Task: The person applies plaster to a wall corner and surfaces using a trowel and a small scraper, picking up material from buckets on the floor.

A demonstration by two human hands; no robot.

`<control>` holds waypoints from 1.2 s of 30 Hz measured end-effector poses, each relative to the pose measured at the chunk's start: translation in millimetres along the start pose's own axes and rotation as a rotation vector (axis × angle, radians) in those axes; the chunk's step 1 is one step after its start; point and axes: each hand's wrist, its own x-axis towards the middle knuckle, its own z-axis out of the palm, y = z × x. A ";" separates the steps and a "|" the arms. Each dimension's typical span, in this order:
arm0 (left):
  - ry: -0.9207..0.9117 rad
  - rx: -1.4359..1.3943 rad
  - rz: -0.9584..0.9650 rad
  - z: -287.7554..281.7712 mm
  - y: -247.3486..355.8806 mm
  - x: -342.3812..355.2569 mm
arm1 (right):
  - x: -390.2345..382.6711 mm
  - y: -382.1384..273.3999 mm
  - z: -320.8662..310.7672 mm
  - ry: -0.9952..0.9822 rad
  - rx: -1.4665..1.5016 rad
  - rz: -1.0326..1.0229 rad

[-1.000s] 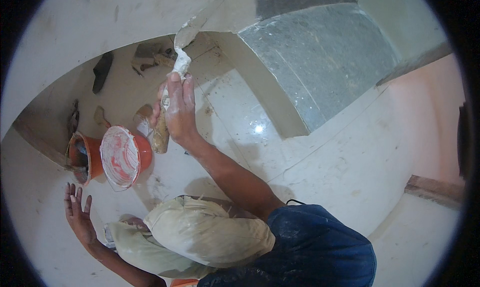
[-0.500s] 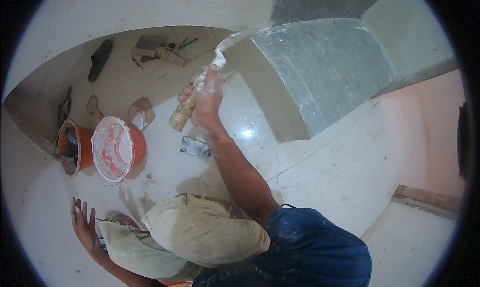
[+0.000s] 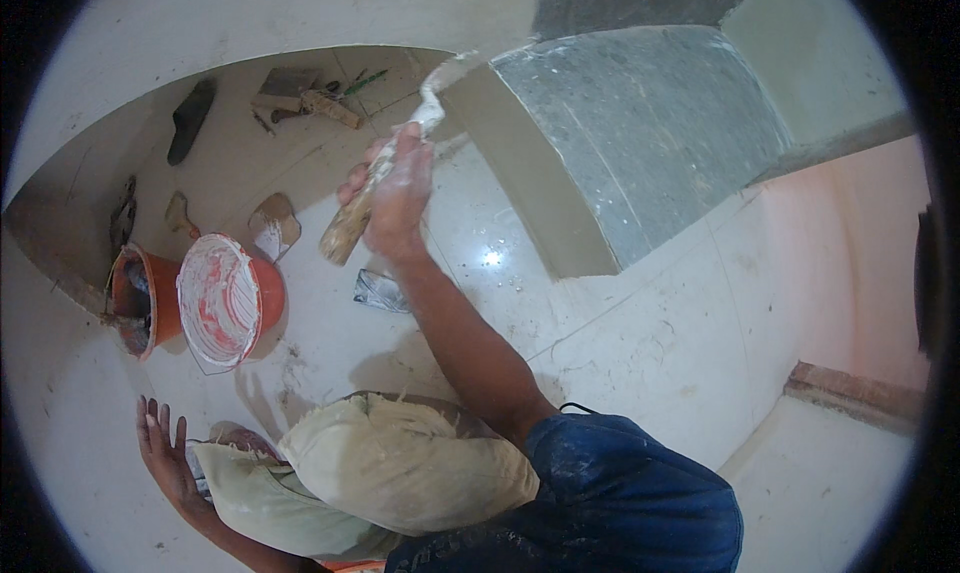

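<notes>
My right hand (image 3: 402, 195) is wrapped round the wooden handle of a plastering trowel (image 3: 346, 231). White plaster coats the trowel's cranked neck, and its thin blade, seen nearly edge-on and blurred, lies at the edge of the white wall beside the grey step-like block (image 3: 640, 133). My left hand (image 3: 166, 451) is held out at the lower left beside my knee, fingers spread, holding nothing. Below my right wrist a small plaster-smeared grey block (image 3: 381, 291) lies on the floor.
An orange bucket smeared with white plaster (image 3: 268, 298) stands left, touching a second orange bucket (image 3: 165, 298) with tools inside. Behind them lie a brush (image 3: 178, 213), a plaster-marked flat scraper (image 3: 276, 223), a dark sandal (image 3: 192, 121) and several tools (image 3: 330, 105). A curved wall edge overhangs them.
My right hand and the trowel have shifted slightly left and up in the picture, the handle's end swinging left. The whole view has shifted a little. My left hand stays spread.
</notes>
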 end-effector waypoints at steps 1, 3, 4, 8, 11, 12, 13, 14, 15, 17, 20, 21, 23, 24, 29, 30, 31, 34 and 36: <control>0.007 0.001 -0.002 -4.4 -2.4 -1.2 | 7.4 -4.1 -1.5 0.040 0.021 -0.009; 0.021 0.004 -0.007 -12.7 -6.8 -2.3 | 19.9 -11.1 -4.2 0.050 0.063 0.002; 0.025 0.006 -0.005 -14.4 -6.7 -2.0 | 22.6 -13.7 -4.0 0.056 0.082 0.010; 0.017 0.004 0.017 -13.8 -2.6 1.5 | 23.3 -17.2 -0.2 -0.027 0.053 0.005; -0.009 -0.004 0.045 -6.0 2.9 6.0 | 3.4 -9.2 6.8 -0.110 -0.054 0.001; -0.019 -0.006 0.054 -3.6 4.3 6.5 | -3.9 -6.7 9.4 -0.127 -0.048 0.013; -0.019 -0.007 0.044 -1.4 5.8 7.0 | -7.6 -7.1 12.5 -0.146 -0.041 0.022; -0.019 -0.007 0.034 0.3 7.1 7.2 | -7.0 -7.7 11.4 -0.090 -0.030 0.031; -0.019 -0.007 0.024 0.6 7.5 7.7 | -5.6 -8.9 8.4 -0.035 -0.018 0.040; -0.008 0.005 0.030 -7.7 1.4 6.8 | 3.2 -12.2 0.3 0.035 0.026 0.038; 0.020 0.011 0.007 -18.8 -6.2 2.5 | 18.3 -15.4 -5.8 0.059 0.077 0.023; 0.029 0.011 -0.005 -20.5 -8.5 2.7 | 20.0 -15.3 -5.7 0.048 0.064 0.025; 0.023 0.005 -0.005 -21.1 -12.0 3.2 | 16.7 -13.0 0.8 -0.005 0.014 0.017; 0.017 0.001 -0.005 -20.4 -14.2 3.6 | 11.9 -6.0 7.5 -0.048 -0.022 0.004; -0.068 -0.044 0.006 4.7 -14.8 15.4 | -26.5 0.5 21.0 -0.333 -0.084 -0.053; -0.072 -0.047 -0.003 8.3 -17.5 17.7 | -34.1 4.2 13.0 -0.368 -0.110 -0.018; -0.061 -0.043 -0.021 9.3 -23.5 20.5 | -42.3 5.9 4.3 -0.405 -0.142 0.016; -0.032 -0.051 -0.102 9.7 -54.8 31.3 | -54.4 4.4 -27.4 -0.497 -0.620 0.041; 0.032 -0.051 -0.167 -4.4 -77.4 36.0 | -59.5 18.4 -25.2 -0.604 -1.098 -0.111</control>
